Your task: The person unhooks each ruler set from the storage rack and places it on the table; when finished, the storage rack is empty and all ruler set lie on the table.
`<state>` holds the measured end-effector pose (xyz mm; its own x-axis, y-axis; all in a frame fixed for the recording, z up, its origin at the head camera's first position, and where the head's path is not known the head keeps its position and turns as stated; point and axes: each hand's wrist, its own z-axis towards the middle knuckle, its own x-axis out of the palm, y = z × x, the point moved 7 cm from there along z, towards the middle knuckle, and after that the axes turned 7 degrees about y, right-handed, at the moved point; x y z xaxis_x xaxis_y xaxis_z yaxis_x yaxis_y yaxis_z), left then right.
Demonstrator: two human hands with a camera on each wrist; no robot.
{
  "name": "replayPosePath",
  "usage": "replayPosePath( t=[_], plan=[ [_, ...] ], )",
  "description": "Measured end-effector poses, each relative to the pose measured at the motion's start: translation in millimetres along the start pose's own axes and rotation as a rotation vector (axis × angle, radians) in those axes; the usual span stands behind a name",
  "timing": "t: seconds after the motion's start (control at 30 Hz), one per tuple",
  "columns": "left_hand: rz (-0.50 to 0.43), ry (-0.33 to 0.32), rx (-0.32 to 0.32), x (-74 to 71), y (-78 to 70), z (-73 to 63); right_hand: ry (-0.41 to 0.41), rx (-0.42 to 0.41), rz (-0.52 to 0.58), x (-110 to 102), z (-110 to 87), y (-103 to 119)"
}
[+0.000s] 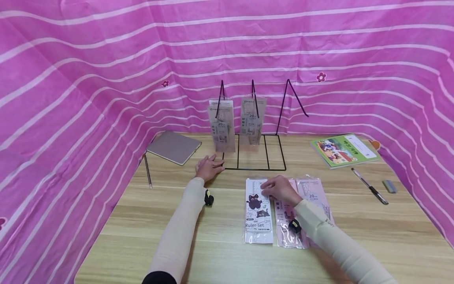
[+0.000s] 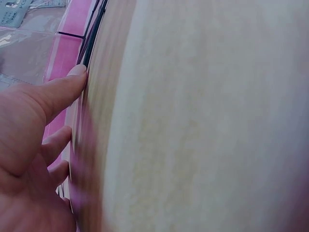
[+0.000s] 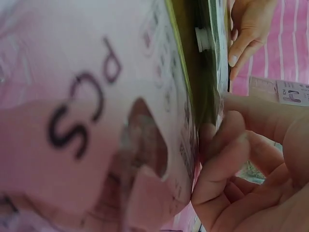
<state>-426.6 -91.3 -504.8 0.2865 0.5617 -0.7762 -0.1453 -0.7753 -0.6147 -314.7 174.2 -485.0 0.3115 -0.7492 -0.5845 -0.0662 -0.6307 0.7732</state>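
Observation:
My left hand [image 1: 209,167] rests on the table at the front left corner of a black wire rack [image 1: 255,169]. In the left wrist view its thumb [image 2: 67,87] touches the rack's black bar, fingers loosely bent. With curled fingers, my right hand [image 1: 281,190] pinches the upper right edge of a white ruler set [image 1: 258,213] in clear packaging, printed with dark cats. Its fingertips are partly hidden. Under the right wrist lies a pink ruler set [image 1: 283,221]; another pink ruler set [image 1: 313,193] lies right of it.
Two packaged ruler sets hang on the rack: a left one [image 1: 221,128] and a middle one [image 1: 252,122]; the right hook [image 1: 288,92] is bare. Around lie a grey notebook [image 1: 173,148], a pencil [image 1: 147,171], a green book [image 1: 344,152], a pen [image 1: 370,187] and an eraser [image 1: 389,186].

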Motion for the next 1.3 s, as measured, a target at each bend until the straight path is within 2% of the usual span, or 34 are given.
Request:
replayPosePath(
  t=[0.27, 0.37, 0.47, 0.6, 0.7, 0.83, 1.0, 1.13, 1.3],
  plan=[
    [0.004, -0.008, -0.009, -2.5, 4.6, -0.4, 0.02, -0.024, -0.068, 2.5, 3.4, 5.9],
    [0.006, -0.004, -0.013, -2.4, 7.3, 0.5, 0.023, 0.017, -0.033, -1.2, 6.7, 5.3],
    [-0.003, -0.001, -0.017, -2.0, 10.2, 1.4, 0.01, 0.001, 0.011, -10.1, 13.2, 9.2],
    [-0.009, -0.004, -0.019, -0.7, 13.3, 0.6, -0.056, -0.112, 0.063, -31.6, 28.3, 20.7],
    [-0.004, -0.008, -0.016, 0.7, 12.8, -2.1, -0.138, -0.175, 0.096, -52.5, 40.8, 29.9],
    [-0.002, -0.009, -0.009, 0.6, 9.4, -2.8, -0.255, -0.266, 0.097, -82.5, 57.7, 45.0],
    [0.002, -0.016, 0.008, 1.3, 6.5, 1.6, -0.381, -0.45, 0.052, -115.5, 69.9, 69.7],
    [0.004, -0.019, 0.014, 2.3, 4.9, 2.4, -0.396, -0.531, 0.059, -131.7, 75.6, 86.3],
    [-0.012, -0.026, 0.007, 2.1, 4.1, 2.6, -0.371, -0.554, 0.078, -140.0, 84.9, 100.9]
  ],
)
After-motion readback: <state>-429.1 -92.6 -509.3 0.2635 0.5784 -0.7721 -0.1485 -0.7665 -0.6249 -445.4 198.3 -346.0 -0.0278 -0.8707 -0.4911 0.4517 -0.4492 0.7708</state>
